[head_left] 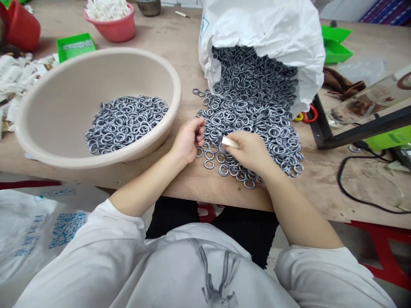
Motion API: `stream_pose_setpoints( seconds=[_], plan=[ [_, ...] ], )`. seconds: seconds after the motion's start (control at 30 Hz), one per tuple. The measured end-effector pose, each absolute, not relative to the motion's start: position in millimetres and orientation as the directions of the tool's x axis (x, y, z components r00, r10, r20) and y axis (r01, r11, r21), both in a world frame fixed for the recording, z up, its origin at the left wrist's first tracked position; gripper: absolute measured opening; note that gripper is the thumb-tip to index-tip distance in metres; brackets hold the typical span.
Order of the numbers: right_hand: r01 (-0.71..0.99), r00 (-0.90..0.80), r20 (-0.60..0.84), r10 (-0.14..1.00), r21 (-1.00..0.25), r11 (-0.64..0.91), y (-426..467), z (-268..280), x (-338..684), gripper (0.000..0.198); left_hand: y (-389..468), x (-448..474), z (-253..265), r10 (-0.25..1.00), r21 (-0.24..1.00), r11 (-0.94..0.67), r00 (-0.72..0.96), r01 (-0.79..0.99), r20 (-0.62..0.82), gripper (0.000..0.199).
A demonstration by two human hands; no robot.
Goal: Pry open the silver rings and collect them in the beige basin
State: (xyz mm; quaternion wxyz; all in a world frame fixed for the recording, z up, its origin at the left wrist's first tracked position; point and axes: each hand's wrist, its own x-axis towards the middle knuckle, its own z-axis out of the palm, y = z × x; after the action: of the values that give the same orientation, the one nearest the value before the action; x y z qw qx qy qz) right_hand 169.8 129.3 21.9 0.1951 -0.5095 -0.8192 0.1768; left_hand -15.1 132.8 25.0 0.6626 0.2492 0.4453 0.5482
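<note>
Grey metal rings spill in a heap out of a white sack onto the table. My right hand is over the front of the heap, closed round a short white-handled tool with a dark tip; its exact kind is unclear. At the heap's left edge is my left hand, its fingers curled in. Whatever may be inside those fingers is hidden. To the left stands a large beige basin, with more loose rings lying on its bottom.
Behind the basin are a green tray and a pink bowl of white pieces. White pieces also lie at far left. On the right are a black metal frame, a black cable and red-handled scissors.
</note>
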Motion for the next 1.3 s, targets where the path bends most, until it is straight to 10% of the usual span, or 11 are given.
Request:
stream_pose_setpoints(
  seconds=[0.13, 0.33, 0.73, 1.0, 1.3],
  plan=[
    [0.447, -0.181, 0.277, 0.944, -0.831, 0.33, 134.2, 19.2, 171.8, 0.014, 123.1, -8.7, 21.8, 0.918, 0.855, 0.383, 0.245, -0.35, -0.311, 0.024],
    [0.184, -0.247, 0.22, 0.943, -0.945, 0.269, 129.6, 13.3, 159.4, 0.03, 112.9, -4.5, 22.0, 0.776, 0.79, 0.516, 0.57, -0.33, -0.269, 0.031],
    [0.18, -0.207, 0.356, 0.911, -0.902, 0.393, 126.3, 11.6, 158.3, 0.038, 111.7, -3.1, 23.9, 0.807, 0.803, 0.49, 0.525, -0.338, -0.272, 0.041],
    [0.501, -0.372, 0.521, 0.768, -0.583, 0.639, 117.9, 21.1, 163.0, 0.04, 113.1, -3.8, 26.6, 0.848, 0.77, 0.487, 0.436, -0.413, -0.303, 0.045],
    [0.573, -0.378, 0.52, 0.766, -0.519, 0.635, 119.0, 15.0, 160.5, 0.048, 111.4, -3.3, 28.2, 0.826, 0.743, 0.519, 0.471, -0.424, -0.309, 0.044]
  ],
)
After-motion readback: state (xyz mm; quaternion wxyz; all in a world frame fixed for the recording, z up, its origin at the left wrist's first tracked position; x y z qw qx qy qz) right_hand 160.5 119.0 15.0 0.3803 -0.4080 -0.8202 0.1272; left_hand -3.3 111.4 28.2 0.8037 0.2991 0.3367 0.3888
